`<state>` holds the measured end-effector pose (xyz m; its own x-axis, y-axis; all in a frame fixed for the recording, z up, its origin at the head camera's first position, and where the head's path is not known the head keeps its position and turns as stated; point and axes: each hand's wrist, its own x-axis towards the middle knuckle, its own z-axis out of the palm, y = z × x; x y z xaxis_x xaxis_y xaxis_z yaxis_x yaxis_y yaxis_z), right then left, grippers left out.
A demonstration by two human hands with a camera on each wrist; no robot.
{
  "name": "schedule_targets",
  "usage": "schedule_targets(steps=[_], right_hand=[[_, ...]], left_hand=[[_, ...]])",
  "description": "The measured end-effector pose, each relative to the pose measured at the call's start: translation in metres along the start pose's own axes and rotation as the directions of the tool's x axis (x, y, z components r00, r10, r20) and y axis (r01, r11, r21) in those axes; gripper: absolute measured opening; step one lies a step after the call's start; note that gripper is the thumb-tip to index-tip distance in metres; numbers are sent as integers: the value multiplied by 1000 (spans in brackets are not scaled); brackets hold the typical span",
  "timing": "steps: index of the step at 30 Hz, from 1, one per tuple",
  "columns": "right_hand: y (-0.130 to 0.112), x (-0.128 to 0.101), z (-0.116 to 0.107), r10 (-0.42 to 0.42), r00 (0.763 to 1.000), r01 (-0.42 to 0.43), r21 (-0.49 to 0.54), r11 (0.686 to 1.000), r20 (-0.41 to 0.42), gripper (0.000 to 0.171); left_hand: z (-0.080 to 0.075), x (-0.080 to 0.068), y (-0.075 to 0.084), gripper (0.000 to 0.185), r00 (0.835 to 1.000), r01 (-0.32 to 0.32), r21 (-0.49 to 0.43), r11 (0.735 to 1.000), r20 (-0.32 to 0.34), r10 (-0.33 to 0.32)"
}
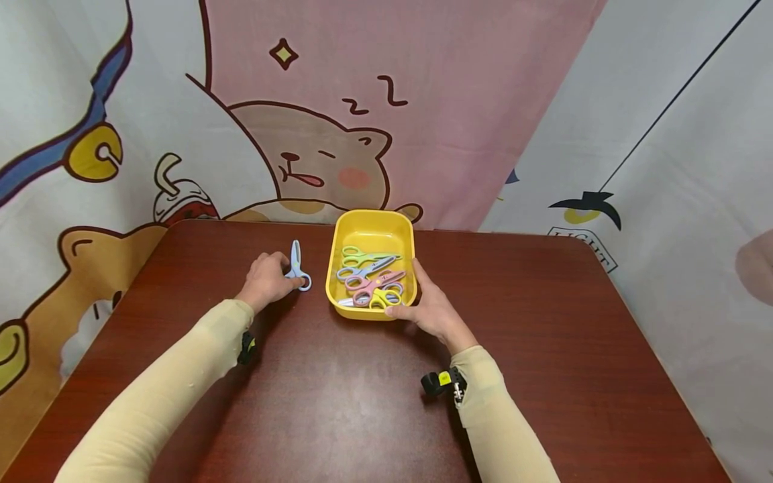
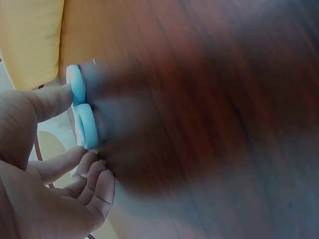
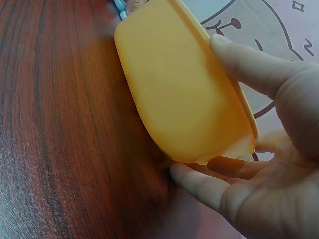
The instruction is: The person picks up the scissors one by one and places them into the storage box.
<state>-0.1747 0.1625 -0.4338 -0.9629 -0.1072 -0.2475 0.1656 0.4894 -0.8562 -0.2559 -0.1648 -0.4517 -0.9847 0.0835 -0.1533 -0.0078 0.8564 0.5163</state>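
A pair of light blue scissors (image 1: 296, 265) lies on the dark wooden table (image 1: 362, 402), blades pointing away, just left of a yellow plastic tray (image 1: 329, 268). My left hand (image 1: 270, 278) pinches its handle loops (image 2: 83, 115): the thumb (image 2: 45, 102) is on one loop and the curled fingers (image 2: 87, 172) are at the other. The tray holds several small scissors (image 1: 371, 280) in green, blue, pink and yellow. My right hand (image 1: 424, 306) grips the tray's near right corner, thumb (image 3: 239, 62) on the rim and fingers (image 3: 209, 186) under the tray's wall (image 3: 179, 94).
A cartoon-printed cloth backdrop (image 1: 374, 100) hangs close behind the table's far edge and along both sides. Bare tabletop stretches in front of the tray and to its right. The table's rounded far corners sit near the cloth.
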Motion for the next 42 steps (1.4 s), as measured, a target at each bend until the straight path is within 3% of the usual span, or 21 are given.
schedule_targets(steps=[19, 42], right_hand=[[1, 1, -1, 2, 1000, -2, 12, 1000, 4, 121], [2, 2, -1, 12, 1000, -12, 8, 1000, 3, 121]], left_hand=[[-2, 3, 5, 46, 999, 33, -13, 999, 26, -33], [-5, 5, 2, 54, 998, -66, -73, 995, 3, 66]])
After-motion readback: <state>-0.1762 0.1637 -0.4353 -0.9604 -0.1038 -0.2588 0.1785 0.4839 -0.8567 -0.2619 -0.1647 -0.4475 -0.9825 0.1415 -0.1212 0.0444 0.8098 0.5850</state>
